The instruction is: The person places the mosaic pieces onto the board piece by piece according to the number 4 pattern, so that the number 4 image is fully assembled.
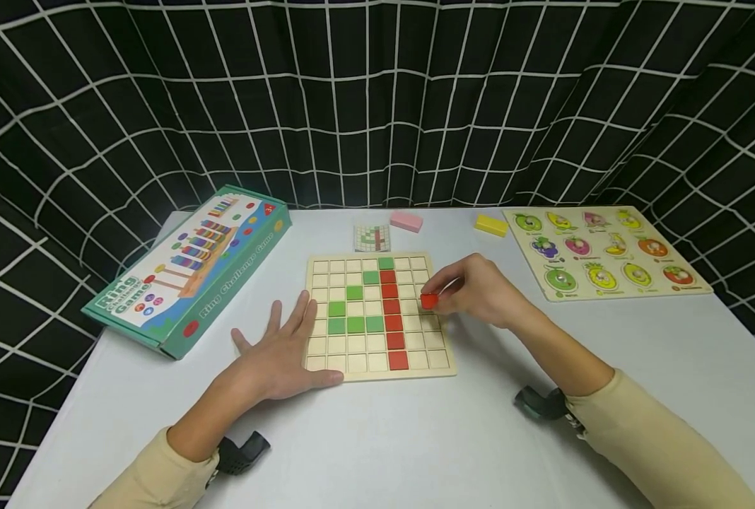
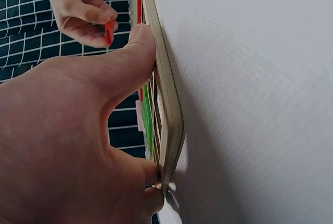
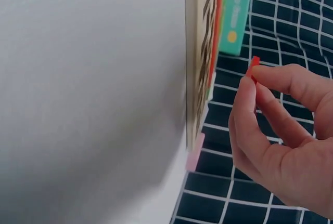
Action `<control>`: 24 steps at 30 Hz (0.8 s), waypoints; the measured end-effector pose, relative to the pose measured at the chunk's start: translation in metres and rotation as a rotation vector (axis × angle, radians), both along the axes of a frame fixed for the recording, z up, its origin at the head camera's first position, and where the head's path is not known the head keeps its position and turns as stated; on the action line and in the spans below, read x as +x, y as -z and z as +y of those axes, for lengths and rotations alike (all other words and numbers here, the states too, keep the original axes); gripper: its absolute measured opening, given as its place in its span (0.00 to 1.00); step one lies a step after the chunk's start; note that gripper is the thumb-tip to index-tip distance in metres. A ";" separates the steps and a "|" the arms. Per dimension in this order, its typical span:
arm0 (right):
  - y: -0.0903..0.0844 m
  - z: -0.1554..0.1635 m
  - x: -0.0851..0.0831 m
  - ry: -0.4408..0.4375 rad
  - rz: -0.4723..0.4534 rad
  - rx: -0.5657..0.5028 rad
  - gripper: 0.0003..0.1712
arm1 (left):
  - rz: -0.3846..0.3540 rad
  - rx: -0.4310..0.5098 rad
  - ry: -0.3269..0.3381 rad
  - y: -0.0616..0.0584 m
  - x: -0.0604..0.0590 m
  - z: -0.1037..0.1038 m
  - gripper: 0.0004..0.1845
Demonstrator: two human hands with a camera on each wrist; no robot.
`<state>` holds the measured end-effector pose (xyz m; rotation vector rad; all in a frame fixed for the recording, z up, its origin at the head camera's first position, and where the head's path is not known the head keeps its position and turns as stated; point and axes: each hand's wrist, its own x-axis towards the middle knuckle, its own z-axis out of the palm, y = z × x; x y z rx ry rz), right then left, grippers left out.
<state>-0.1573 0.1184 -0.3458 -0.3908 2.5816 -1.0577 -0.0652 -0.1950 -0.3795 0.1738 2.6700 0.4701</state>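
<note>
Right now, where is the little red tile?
In the head view the red tile is pinched in the right hand, over the right side of the wooden grid board, beside its red column.

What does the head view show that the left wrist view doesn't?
Only the head view shows the teal game box, fruit puzzle, pattern card, and pink and yellow blocks. Only the left wrist view shows the grid board's edge against the left hand's thumb. Both show the right hand pinching a red tile.
</note>
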 end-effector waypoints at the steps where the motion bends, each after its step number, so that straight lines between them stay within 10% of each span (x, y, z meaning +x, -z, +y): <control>1: 0.001 -0.001 0.000 -0.006 -0.004 0.000 0.14 | 0.001 -0.002 0.001 0.000 0.000 0.000 0.67; 24: 0.013 -0.022 -0.001 -0.064 -0.089 0.057 0.15 | 0.018 -0.007 0.005 0.001 0.000 -0.001 0.67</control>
